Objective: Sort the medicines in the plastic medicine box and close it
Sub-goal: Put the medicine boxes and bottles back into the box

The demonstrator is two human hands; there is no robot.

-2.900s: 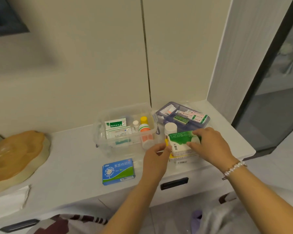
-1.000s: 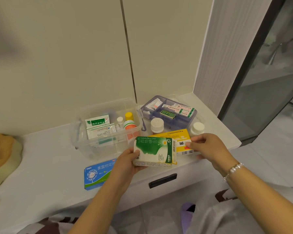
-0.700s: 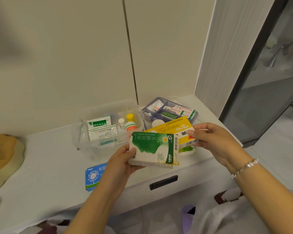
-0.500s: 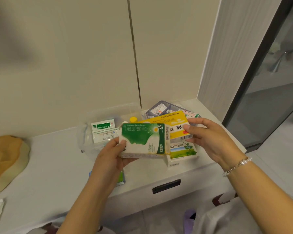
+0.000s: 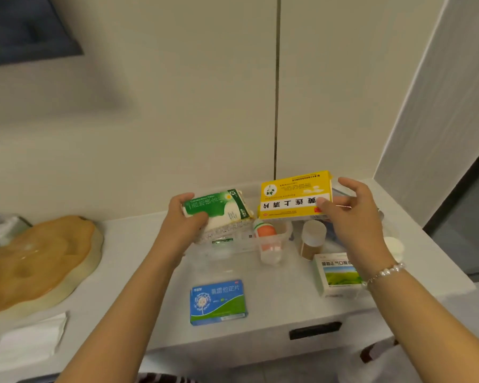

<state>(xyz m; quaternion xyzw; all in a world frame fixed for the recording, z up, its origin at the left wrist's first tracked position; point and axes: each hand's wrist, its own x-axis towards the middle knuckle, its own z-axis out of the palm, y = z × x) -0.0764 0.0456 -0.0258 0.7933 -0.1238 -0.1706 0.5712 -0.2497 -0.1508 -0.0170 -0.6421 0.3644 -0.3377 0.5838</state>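
Note:
My left hand (image 5: 184, 219) grips a green and white medicine box (image 5: 221, 208) and holds it tilted over the clear plastic medicine box (image 5: 233, 248). My right hand (image 5: 351, 214) pinches a yellow medicine box (image 5: 293, 194) by its right end, raised above the box's right side. An orange-labelled bottle (image 5: 266, 230) stands inside the clear box. On the counter lie a blue medicine box (image 5: 219, 301) near the front and a white box with a meadow picture (image 5: 335, 273) under my right wrist. A white-capped brown bottle (image 5: 311, 239) stands between them.
A wooden lotus-shaped tray (image 5: 36, 261) lies at the left, with a folded white tissue (image 5: 28, 341) in front of it. The white counter (image 5: 150, 299) has a drawer handle (image 5: 314, 330) below its front edge. Another white cap (image 5: 394, 246) shows behind my right wrist.
Both hands have lifted the two boxes off the counter and apart: the green box went left over the clear box, the yellow one up and right. The meadow box beneath them is uncovered.

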